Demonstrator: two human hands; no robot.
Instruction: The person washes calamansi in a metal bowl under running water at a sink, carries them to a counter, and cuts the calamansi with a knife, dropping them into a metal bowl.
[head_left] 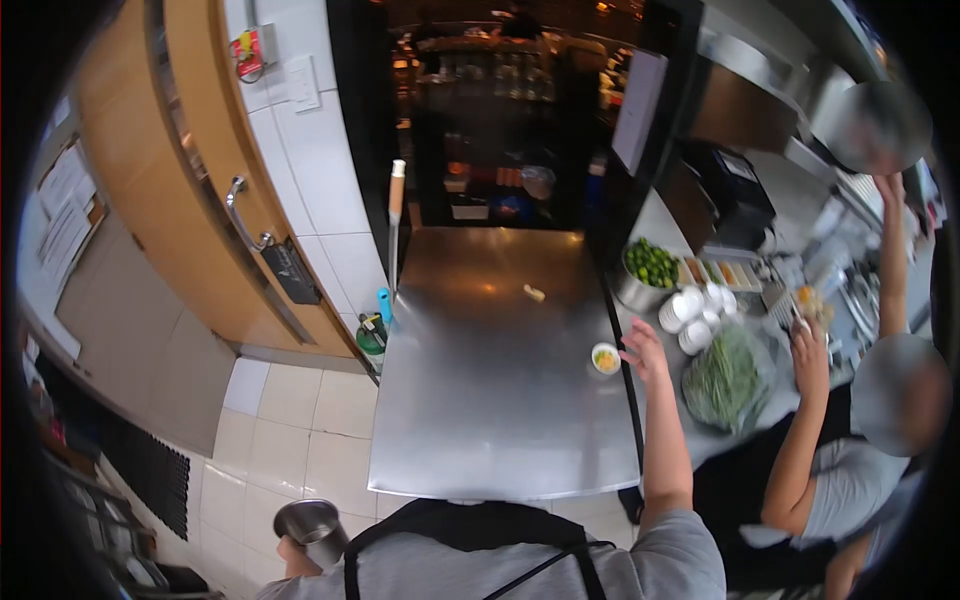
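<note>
Perhaps a careless nudge from the half-open, empty right hand [647, 350] tips the cup [605, 373]; the left hand [296, 558] grips a pot [326, 541].

A working kitchen, clearly: a cup of food [605, 359] on the steel table [500, 410], bagged greens [727, 385] right of that table.

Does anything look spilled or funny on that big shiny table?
Maybe one thing: a small pale scrap lies loose on the far half of the metal table. It looks odd because it isn't in the little white cup or any other dish. I can't tell what it is.
</note>
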